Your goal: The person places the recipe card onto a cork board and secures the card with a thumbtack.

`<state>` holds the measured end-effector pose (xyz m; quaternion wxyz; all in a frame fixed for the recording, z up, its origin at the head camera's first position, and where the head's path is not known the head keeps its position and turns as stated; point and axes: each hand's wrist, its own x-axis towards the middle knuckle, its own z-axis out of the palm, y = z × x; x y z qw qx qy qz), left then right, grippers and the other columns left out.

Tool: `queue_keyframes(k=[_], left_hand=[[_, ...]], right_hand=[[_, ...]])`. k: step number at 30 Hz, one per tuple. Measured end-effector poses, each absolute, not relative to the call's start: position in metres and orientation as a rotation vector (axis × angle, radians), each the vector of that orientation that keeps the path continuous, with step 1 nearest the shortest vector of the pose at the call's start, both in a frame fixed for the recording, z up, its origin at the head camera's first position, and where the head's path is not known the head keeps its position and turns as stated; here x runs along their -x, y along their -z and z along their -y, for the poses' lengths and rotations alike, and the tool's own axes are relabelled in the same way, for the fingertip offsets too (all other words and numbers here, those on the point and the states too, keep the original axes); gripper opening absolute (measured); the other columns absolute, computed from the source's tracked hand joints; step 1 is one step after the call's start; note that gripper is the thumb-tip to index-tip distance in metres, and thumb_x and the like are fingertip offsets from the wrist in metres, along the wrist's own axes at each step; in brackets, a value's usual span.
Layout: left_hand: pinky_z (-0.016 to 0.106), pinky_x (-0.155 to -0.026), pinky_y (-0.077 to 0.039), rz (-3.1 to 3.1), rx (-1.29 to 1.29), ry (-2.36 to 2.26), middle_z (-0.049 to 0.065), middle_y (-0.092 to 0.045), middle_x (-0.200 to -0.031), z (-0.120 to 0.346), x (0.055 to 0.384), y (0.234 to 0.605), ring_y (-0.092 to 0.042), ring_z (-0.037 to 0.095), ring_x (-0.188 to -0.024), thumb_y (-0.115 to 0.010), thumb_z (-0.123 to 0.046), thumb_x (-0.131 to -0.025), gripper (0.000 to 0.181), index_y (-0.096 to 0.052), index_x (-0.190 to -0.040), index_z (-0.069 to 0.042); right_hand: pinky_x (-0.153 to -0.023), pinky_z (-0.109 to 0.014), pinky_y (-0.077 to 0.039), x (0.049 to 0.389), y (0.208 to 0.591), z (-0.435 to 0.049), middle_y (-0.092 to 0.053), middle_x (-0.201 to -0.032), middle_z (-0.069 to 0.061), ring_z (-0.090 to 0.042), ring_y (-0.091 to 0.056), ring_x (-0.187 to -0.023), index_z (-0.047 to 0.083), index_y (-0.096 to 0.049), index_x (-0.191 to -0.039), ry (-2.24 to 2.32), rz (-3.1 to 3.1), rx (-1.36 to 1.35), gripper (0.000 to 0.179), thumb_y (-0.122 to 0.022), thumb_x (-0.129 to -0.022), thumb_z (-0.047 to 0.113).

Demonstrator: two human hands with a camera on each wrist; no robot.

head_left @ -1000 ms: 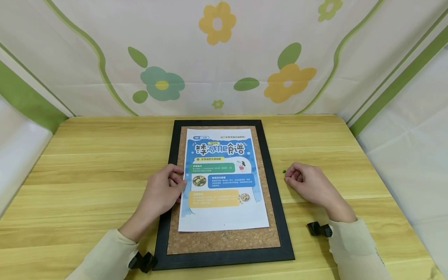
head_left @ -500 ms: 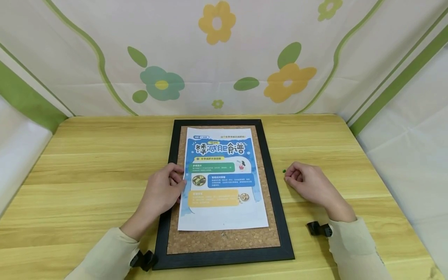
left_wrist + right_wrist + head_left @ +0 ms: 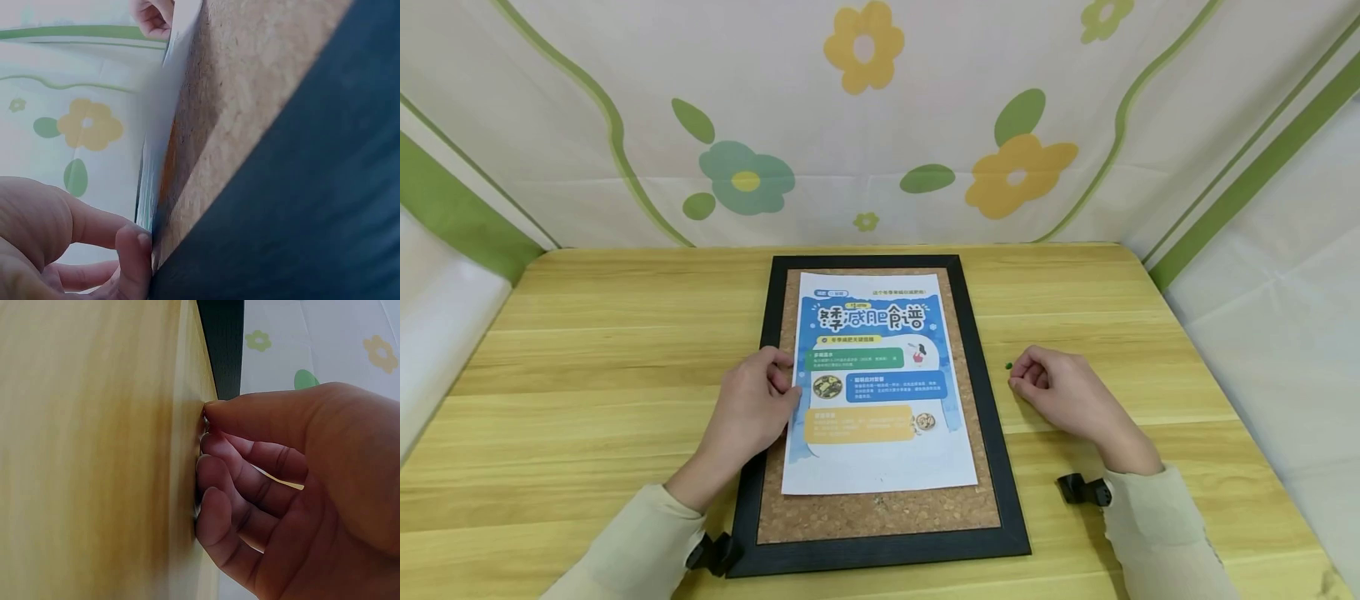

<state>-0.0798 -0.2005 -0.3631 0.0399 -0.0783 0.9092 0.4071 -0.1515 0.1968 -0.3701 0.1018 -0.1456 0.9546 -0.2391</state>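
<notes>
Bench [image 3: 587, 358] is filling the lower frame; black-framed corkboard [image 3: 880, 550] is lying at centre, printed sheet [image 3: 880, 383] lying over it. Left hand [image 3: 756, 402] is pinching the sheet's left edge. Right hand [image 3: 1063, 392], right of centre, is touching bench, fingers curled at small green piece [image 3: 1009, 367]; can't tell if gripping.

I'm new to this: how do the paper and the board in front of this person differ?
Look: the paper is white with blue, green and yellow print, while the board is speckled brown cork in a black frame.
Size: the paper is smaller; the board's cork shows past its edges.
Place: the paper is over the cork, while the board lies on the table.
Shared: both are rectangular, longer than wide.
</notes>
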Motion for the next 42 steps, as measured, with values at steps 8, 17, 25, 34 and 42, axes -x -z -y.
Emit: queue_keyframes(k=[8,17,25,34,42], left_hand=[[0.033,-0.070,-0.043,-2.847,0.158,-1.142,0.016,-0.059,-0.101,0.2031,0.0776,0.3616,-0.053,0.025,-0.085,-0.075,-0.001,-0.096,0.034,-0.069,-0.129,0.005],[0.032,-0.070,-0.042,-2.864,0.073,-1.081,0.016,-0.061,-0.103,0.2077,0.0774,0.3617,-0.053,0.024,-0.084,-0.076,-0.003,-0.095,0.039,-0.069,-0.133,0.005],[0.032,-0.066,-0.040,-2.836,0.061,-1.003,0.016,-0.057,-0.104,0.2072,0.0789,0.3601,-0.050,0.024,-0.082,-0.080,-0.015,-0.096,0.050,-0.066,-0.141,0.002],[0.029,-0.060,-0.037,-2.810,0.024,-0.920,0.016,-0.052,-0.106,0.2066,0.0810,0.3608,-0.046,0.023,-0.080,-0.079,-0.020,-0.098,0.060,-0.060,-0.151,0.000],[0.030,-0.059,-0.040,-2.882,-0.116,-0.803,0.018,-0.051,-0.116,0.2097,0.0829,0.3594,-0.049,0.025,-0.087,-0.081,-0.023,-0.097,0.055,-0.066,-0.145,-0.001]], right_hand=[[-0.068,-0.026,-0.048,0.1517,0.3690,-0.1961,-0.070,-0.085,0.000,-0.014,-0.059,-0.075,0.012,-0.073,-0.098,0.706,-2.817,0.434,0.004,-0.071,-0.102,0.012],[-0.067,-0.026,-0.048,0.1511,0.3687,-0.1959,-0.069,-0.084,0.000,-0.014,-0.059,-0.074,0.012,-0.073,-0.098,0.712,-2.816,0.431,0.004,-0.072,-0.102,0.011],[-0.068,-0.026,-0.048,0.1515,0.3692,-0.1964,-0.070,-0.085,0.001,-0.014,-0.059,-0.075,0.012,-0.073,-0.098,0.705,-2.821,0.436,0.004,-0.072,-0.102,0.012],[-0.068,-0.026,-0.048,0.1513,0.3683,-0.1960,-0.070,-0.085,0.001,-0.014,-0.059,-0.075,0.012,-0.073,-0.099,0.701,-2.820,0.429,0.004,-0.072,-0.102,0.012],[-0.068,-0.026,-0.048,0.1508,0.3692,-0.1958,-0.070,-0.084,0.001,-0.013,-0.059,-0.074,0.012,-0.073,-0.098,0.696,-2.829,0.440,0.004,-0.072,-0.102,0.012]])
